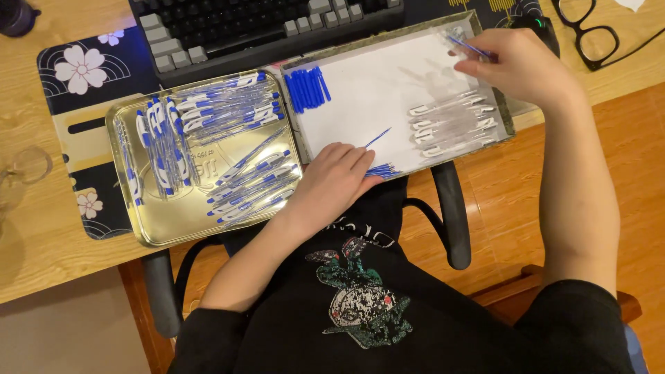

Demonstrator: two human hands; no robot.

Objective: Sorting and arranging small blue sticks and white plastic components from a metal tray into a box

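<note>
The left hand lies palm down at the white tray's near edge, fingers pinching 1 thin blue refill. The right hand, arm stretched out, grips a pen at the far corner.

The person wears a black short-sleeved top, its sleeves ending above the elbows so both forearms are bare. On the chest sits a printed graphic of a rounded creature in white and grey speckle with green trim and small red dots. The left hand and right hand wear no rings or gloves.
</note>
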